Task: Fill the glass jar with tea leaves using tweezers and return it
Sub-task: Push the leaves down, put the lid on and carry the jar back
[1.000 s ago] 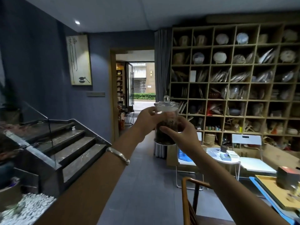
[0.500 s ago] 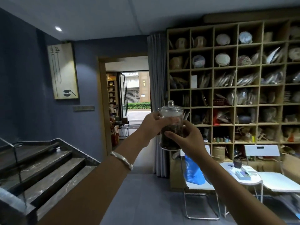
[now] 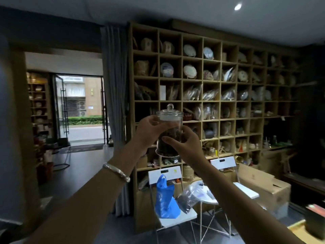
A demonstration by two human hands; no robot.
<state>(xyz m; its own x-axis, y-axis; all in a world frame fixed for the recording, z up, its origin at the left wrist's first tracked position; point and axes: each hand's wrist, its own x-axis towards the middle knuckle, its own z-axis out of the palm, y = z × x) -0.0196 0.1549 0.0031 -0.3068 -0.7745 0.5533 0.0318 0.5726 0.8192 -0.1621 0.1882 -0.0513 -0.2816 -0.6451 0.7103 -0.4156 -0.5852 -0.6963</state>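
Observation:
A clear glass jar [image 3: 169,133] with a knobbed glass lid [image 3: 169,112] is held up in front of me at arm's length, and dark tea leaves fill most of it. My left hand [image 3: 146,132] grips its upper left side just under the lid. My right hand [image 3: 184,144] wraps the lower right side, thumb across the front. A silver bangle [image 3: 116,172] sits on my left wrist. No tweezers are in view.
A tall wooden grid shelf [image 3: 202,101] of wrapped tea cakes and baskets stands right behind the jar. Below are white folding chairs [image 3: 173,175], a blue bag [image 3: 166,199], a small round table [image 3: 204,199] and cardboard boxes [image 3: 263,184]. An open doorway [image 3: 79,110] lies left.
The view has swung right and closer to the shelf; the stairs and wall picture have left the frame. Both hands keep the same hold on the jar, raised slightly toward the shelf.

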